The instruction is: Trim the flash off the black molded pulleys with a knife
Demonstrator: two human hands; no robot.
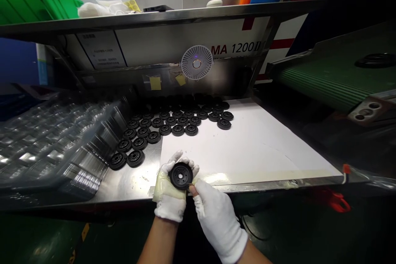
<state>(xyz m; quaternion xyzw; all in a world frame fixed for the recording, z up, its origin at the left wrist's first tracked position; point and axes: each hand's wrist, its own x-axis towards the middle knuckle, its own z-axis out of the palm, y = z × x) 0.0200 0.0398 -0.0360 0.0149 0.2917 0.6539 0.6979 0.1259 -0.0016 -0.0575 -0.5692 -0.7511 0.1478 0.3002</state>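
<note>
A black round ribbed plastic wheel [176, 182] with a small centre hole rests in my left hand [169, 204], gloved in white with yellowish tape over the palm. The fingers curl round its far rim, and its flat face is turned up towards me. My right hand [218, 218], also in a white glove with the thumb tip bare, is pinched at the wheel's near right edge. Whatever sits between those fingertips is too small to make out. Beyond my hands, many similar black wheels [178, 130] lie in rows on the bench.
Stacked clear plastic trays [46, 144] stand at the left. A white sheet [247, 148] covers the bench's right part. A small fan [196, 62] is mounted below the shelf [173, 17], which carries a green bin [37, 4]. A green conveyor belt [340, 70] runs at the right.
</note>
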